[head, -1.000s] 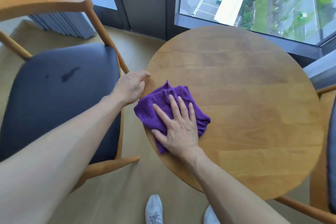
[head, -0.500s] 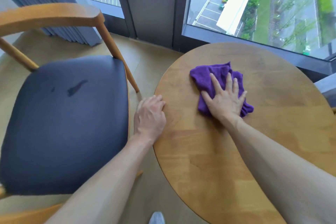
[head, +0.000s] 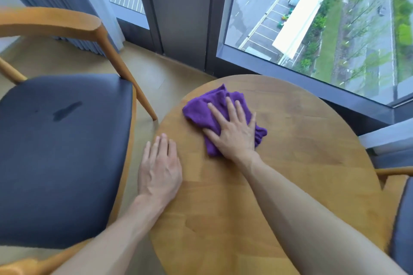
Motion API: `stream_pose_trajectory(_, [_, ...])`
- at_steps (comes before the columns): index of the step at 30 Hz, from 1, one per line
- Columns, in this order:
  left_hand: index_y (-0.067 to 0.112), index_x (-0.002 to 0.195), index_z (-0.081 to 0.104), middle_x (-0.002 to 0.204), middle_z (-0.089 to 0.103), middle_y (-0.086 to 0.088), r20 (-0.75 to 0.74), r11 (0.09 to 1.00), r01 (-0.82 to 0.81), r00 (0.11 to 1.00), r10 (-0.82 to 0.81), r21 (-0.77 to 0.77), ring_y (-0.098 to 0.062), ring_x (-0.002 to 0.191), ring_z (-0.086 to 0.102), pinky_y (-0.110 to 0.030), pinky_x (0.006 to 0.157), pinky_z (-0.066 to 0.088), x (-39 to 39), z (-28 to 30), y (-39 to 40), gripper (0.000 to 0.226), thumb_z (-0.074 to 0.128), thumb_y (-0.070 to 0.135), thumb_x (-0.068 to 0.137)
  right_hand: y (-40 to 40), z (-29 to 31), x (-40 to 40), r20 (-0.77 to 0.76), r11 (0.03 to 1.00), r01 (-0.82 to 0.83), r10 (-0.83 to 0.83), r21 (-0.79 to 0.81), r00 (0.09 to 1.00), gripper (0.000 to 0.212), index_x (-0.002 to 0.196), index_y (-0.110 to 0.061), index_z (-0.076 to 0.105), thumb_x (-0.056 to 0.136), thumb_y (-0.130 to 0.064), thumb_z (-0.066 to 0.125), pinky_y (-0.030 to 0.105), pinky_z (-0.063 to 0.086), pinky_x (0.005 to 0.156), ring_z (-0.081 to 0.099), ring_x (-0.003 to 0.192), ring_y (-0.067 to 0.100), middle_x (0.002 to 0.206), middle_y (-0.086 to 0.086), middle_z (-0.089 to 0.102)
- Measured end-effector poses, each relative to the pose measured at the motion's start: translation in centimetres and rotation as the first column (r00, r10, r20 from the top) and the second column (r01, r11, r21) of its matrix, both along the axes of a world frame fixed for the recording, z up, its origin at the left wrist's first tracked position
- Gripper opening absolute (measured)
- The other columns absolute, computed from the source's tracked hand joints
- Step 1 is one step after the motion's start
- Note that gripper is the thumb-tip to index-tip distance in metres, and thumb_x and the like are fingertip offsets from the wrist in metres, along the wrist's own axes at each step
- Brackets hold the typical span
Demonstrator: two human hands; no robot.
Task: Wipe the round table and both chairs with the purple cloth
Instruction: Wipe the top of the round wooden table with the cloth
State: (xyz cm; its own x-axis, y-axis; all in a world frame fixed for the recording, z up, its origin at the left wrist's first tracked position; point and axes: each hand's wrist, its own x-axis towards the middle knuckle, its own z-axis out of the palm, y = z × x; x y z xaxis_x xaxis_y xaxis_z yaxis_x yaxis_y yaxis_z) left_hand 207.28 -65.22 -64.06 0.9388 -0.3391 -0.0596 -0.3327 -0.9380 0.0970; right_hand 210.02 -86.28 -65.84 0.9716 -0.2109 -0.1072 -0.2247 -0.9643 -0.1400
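Pressing down flat, my right hand (head: 234,131) lies on top of the purple cloth (head: 199,111), fingers straight and slightly spread, palm covering the cloth's near half. The cloth sticks out past my fingertips on the far side and to both sides of the hand; it is bunched into soft folds, a fuzzy, towel-like fabric with a pointed corner sticking up beyond my index finger. It lies on the far left part of the round table (head: 290,163), close to the edge there.

My left hand (head: 159,169) rests flat on the table's left rim, just to the near left of the cloth and not touching it. Its fingers are straight and close together, holding nothing, and the outer side of the hand hangs over the edge.

The table top is smooth, pale brown wood made of joined strips, with visible grain and a faint sheen. To the left of my left hand stands a chair (head: 62,152) with a broad, dark grey padded seat that looks like leather, marked by a darker smear toward its far side; its curved backrest and slanted legs are warm, rounded wood. To the right of my right forearm, the corner of a second chair (head: 400,225) shows the same dark seat and wooden frame.
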Motion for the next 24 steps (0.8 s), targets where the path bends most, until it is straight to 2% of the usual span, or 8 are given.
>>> stream_pose_trajectory(1, [0.000,0.135,0.055,0.139,0.051,-0.031,-0.040,0.997,-0.036,0.998,0.039,0.069,-0.045,0.132,0.048,-0.054,0.115,0.034,-0.3,0.0,-1.1,0.049,0.049,0.024,0.093,-2.4,0.1,0.2,-0.017,0.999,0.050,-0.050,0.006,0.999,0.072,0.150,-0.056,0.007,0.084,-0.080,0.025,0.067,0.006,0.115,0.001,0.153,0.024,0.166,-0.005,0.001])
stream_pose_trajectory(3, [0.005,0.146,0.040,0.142,0.043,-0.030,-0.116,0.966,-0.114,0.983,0.144,0.233,-0.047,0.135,0.038,-0.055,0.117,0.026,-0.2,0.5,-3.7,0.066,0.045,0.047,0.095,-7.4,0.3,0.0,-0.053,0.988,0.156,-0.156,-0.003,0.986,0.074,0.149,-0.056,0.005,0.083,-0.082,0.025,0.066,0.005,0.116,0.000,0.153,0.022,0.166,-0.006,-0.001])
stream_pose_trajectory(6, [0.007,0.148,0.030,0.141,0.039,-0.027,-0.127,0.925,-0.250,0.947,0.295,0.286,-0.047,0.134,0.034,-0.058,0.115,0.023,1.2,0.9,-7.2,0.076,0.037,0.060,0.094,-14.2,0.4,-2.0,-0.108,0.968,0.248,-0.250,-0.032,0.962,0.076,0.150,-0.055,0.001,0.082,-0.084,0.021,0.064,0.005,0.118,-0.003,0.153,0.021,0.166,-0.005,-0.003])
stream_pose_trajectory(8, [0.011,0.149,0.028,0.147,0.034,-0.023,-0.142,0.939,-0.261,0.944,0.296,0.224,-0.042,0.138,0.030,-0.060,0.115,0.021,1.9,1.1,-9.1,0.070,0.040,0.054,0.095,-17.6,0.4,-4.1,-0.116,0.955,0.293,-0.297,-0.052,0.948,0.076,0.150,-0.054,0.000,0.082,-0.084,0.018,0.061,0.006,0.119,-0.003,0.153,0.021,0.166,-0.004,-0.003])
stream_pose_trajectory(13, [0.020,0.157,0.009,0.164,0.006,-0.015,-0.272,0.989,-0.120,0.952,0.139,0.084,-0.038,0.151,0.006,-0.061,0.119,0.012,1.5,1.1,-12.5,0.064,0.036,0.024,0.100,-21.1,0.6,-8.1,-0.118,0.886,0.461,-0.464,-0.048,0.878,0.075,0.151,-0.052,0.001,0.085,-0.080,0.024,0.056,0.006,0.121,0.000,0.153,0.023,0.166,0.000,0.000])
stream_pose_trajectory(18, [0.023,0.159,0.003,0.166,-0.003,-0.012,-0.262,0.996,-0.071,0.961,0.084,0.058,-0.032,0.153,0.001,-0.057,0.121,0.012,0.4,0.8,-11.5,0.065,0.037,0.025,0.103,-17.8,0.9,-4.9,-0.127,0.824,0.565,-0.565,-0.038,0.815,0.077,0.153,-0.047,0.002,0.086,-0.077,0.027,0.060,0.005,0.119,-0.002,0.153,0.029,0.166,0.003,-0.003])
stream_pose_trajectory(21, [0.027,0.159,0.003,0.167,-0.005,-0.008,-0.269,0.998,-0.044,0.962,0.052,0.034,-0.026,0.154,-0.001,-0.051,0.123,0.011,0.2,1.1,-10.7,0.066,0.040,0.033,0.104,-15.6,1.2,-0.4,-0.143,0.870,0.493,-0.490,-0.015,0.860,0.078,0.153,-0.047,0.000,0.086,-0.078,0.026,0.061,0.003,0.119,-0.005,0.152,0.030,0.166,0.003,-0.006])
stream_pose_trajectory(24, [0.031,0.158,0.010,0.168,0.000,-0.002,-0.254,0.998,-0.048,0.966,0.039,-0.030,-0.020,0.154,0.002,-0.045,0.124,0.011,0.5,1.2,-10.0,0.064,0.042,0.033,0.103,-12.1,1.4,4.5,-0.139,0.954,0.299,-0.295,0.005,0.945,0.078,0.153,-0.047,0.000,0.087,-0.078,0.025,0.059,0.001,0.120,-0.006,0.152,0.030,0.166,0.002,-0.008])
